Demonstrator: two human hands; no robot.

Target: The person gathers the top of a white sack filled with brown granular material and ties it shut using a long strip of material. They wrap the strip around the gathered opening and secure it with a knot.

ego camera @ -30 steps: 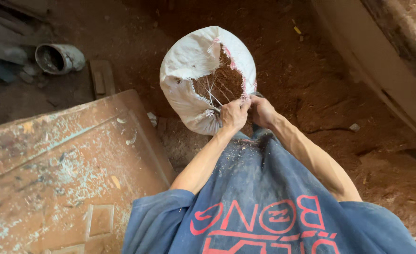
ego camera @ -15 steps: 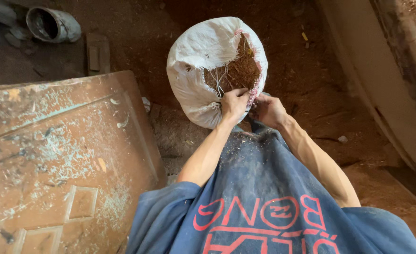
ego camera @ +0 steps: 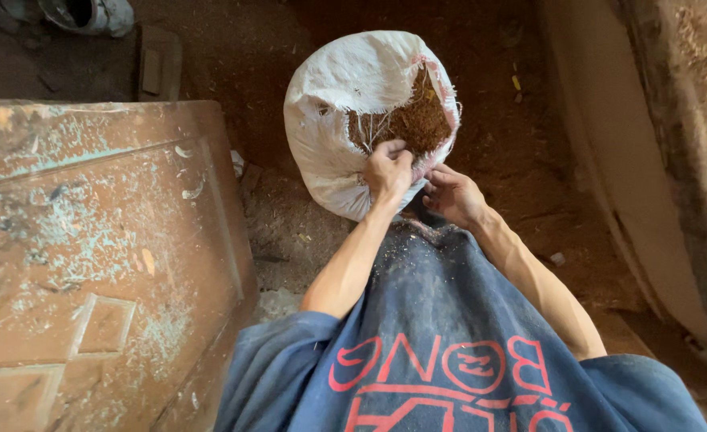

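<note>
Item count, head view: one white woven plastic sack holding brown sawdust-like material. Two bare hands: one left hand, one right hand. One worn reddish-brown panelled metal door, lying flat. One grey pipe section. One dark wooden block.

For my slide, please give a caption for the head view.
Both hands, left hand and right hand, grip the open white sack of brown sawdust.

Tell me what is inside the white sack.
The white sack holds loose reddish-brown fibrous material, seen through its open mouth. The left hand grips the mouth's edge; the right hand is beside it. The woven cloth hides how deep the fill goes.
</note>
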